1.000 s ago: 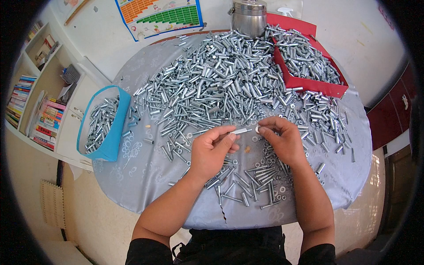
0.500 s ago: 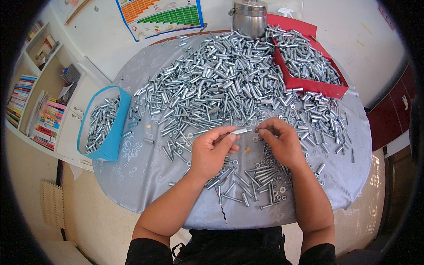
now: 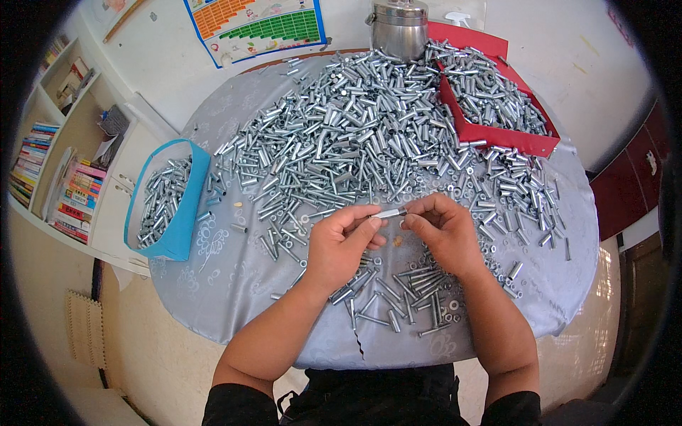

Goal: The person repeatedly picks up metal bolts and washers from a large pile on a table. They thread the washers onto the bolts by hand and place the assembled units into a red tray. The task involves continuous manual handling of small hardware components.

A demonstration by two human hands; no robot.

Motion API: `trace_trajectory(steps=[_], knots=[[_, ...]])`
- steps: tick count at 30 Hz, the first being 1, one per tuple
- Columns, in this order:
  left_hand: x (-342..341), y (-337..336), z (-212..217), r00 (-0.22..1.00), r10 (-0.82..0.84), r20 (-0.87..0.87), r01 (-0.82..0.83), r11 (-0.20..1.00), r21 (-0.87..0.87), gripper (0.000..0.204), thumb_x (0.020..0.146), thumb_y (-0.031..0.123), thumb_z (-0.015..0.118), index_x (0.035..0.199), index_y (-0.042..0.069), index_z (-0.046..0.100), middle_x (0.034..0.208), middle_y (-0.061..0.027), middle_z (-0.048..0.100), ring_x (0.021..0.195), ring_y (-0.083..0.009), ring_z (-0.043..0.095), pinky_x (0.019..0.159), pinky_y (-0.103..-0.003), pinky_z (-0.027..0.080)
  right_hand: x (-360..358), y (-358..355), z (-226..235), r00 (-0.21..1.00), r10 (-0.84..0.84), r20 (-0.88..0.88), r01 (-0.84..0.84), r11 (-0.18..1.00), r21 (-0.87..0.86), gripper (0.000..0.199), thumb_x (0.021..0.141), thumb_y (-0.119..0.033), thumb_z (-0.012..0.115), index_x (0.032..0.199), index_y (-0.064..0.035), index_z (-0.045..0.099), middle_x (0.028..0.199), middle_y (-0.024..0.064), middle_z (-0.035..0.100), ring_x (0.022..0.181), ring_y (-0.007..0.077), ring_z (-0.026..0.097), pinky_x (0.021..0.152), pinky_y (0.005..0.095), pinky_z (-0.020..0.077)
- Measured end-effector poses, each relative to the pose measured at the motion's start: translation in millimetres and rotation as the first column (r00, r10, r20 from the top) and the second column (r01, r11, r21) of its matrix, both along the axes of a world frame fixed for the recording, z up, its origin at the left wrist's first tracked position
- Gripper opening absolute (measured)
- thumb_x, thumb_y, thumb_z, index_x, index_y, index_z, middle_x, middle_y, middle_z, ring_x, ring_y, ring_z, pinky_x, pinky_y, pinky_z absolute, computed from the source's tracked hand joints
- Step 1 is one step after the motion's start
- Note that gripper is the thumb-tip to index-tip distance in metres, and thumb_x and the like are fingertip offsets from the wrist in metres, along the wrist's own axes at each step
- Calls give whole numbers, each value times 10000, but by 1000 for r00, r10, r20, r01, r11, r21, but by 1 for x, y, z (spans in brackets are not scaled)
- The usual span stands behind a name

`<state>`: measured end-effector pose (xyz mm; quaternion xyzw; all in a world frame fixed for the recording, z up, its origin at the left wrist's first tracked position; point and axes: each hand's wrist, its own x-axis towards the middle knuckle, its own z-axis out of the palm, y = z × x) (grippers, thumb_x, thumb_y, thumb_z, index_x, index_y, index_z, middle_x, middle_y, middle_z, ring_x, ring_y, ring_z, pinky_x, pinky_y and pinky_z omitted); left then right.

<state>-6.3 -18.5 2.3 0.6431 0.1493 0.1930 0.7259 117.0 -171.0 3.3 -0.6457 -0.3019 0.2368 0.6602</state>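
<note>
My left hand (image 3: 338, 245) pinches a silvery expansion bolt (image 3: 388, 213), a sleeve with a thinner end, held level above the table and pointing right. The fingertips of my right hand (image 3: 449, 238) close on the bolt's right end. A small ring-like piece shows at those fingertips, too small to name surely. Below and between my forearms lie loose bolts (image 3: 426, 282), sleeves and washers (image 3: 453, 305). Just beyond my hands spreads a large heap of metal sleeves and bolts (image 3: 341, 135).
A blue fabric bin (image 3: 190, 213) of metal parts stands at the left table edge. At the back right sits a red box (image 3: 497, 136) heaped with parts, beside a steel pot (image 3: 399, 32). A grey cloth (image 3: 234, 298) covers the round table; bookshelves (image 3: 67, 142) stand at left.
My right hand has moved slightly left, and its fingertips now meet the end of the expansion bolt. My left hand stays almost in place, still holding the bolt.
</note>
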Motion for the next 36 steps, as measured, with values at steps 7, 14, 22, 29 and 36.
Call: trace_trajectory(steps=[7,14,22,29,36], knots=[[-1,1,2,997,-71,-11,71,997,-11,226,931,66,580,1133,-29,613,969,-127,693,753,-157,676,651,-266,569,2,-5,12,998,47,-30,-48,998,-33,166,841,-21,683,1001,18,660,901,35,675,818,92,616,749,231,488],[-1,4,4,997,-70,17,71,995,-75,229,938,85,579,1136,-26,609,983,-138,693,776,-169,686,657,-271,568,14,-13,18,985,-89,150,108,986,-124,175,823,-72,705,980,3,683,857,59,684,761,116,624,680,260,494],[0,3,2,999,-31,26,33,996,-87,228,927,62,582,1133,-32,605,985,-147,698,759,-171,686,649,-281,575,26,-30,23,674,227,703,145,892,-427,121,702,-69,706,822,-54,702,784,115,627,773,289,607,711,371,486],[1,4,1,998,-33,44,37,995,-94,225,924,57,585,1130,-32,606,982,-144,698,756,-164,684,649,-280,574,24,-31,19,623,301,722,127,872,-474,112,728,-109,676,830,-77,709,850,94,621,862,304,595,771,396,483],[1,3,3,1000,-26,11,27,996,-90,226,928,58,583,1133,-35,604,977,-143,693,759,-154,677,652,-271,568,18,-30,21,608,347,714,166,824,-541,124,742,-86,660,864,-68,650,886,110,596,877,320,591,775,413,483]])
